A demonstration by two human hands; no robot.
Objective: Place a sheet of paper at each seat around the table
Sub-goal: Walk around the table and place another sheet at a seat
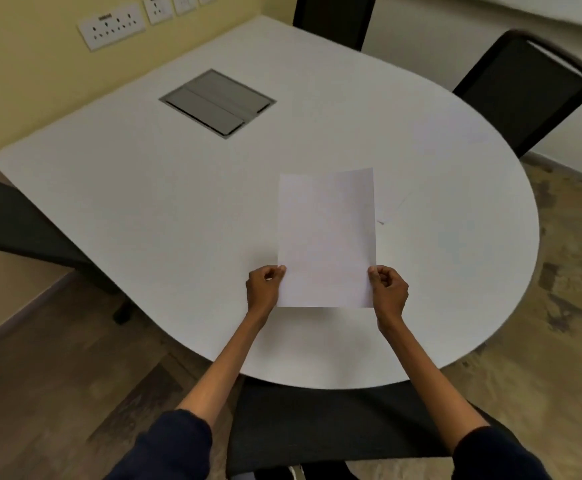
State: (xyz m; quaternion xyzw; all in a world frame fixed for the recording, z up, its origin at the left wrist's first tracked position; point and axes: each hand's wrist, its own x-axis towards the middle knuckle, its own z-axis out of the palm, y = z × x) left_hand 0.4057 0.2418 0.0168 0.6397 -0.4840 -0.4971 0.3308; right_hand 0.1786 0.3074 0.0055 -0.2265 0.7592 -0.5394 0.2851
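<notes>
A white sheet of paper (327,237) is held upright in portrait over the near part of the white table (151,209). My left hand (264,289) pinches its lower left edge and my right hand (388,292) pinches its lower right edge. Faint edges of other white paper (391,209) lie flat on the table just right of the held sheet, hard to tell from the tabletop. Black chairs stand around the table: one right below me (324,424), one at the left (22,223), one at the far right (528,88), one at the back (334,19).
A grey cable hatch (217,102) is set into the tabletop at the back left. Wall sockets (112,27) line the yellow wall behind. The table's rounded edge curves at the right above a wood-pattern floor (542,358).
</notes>
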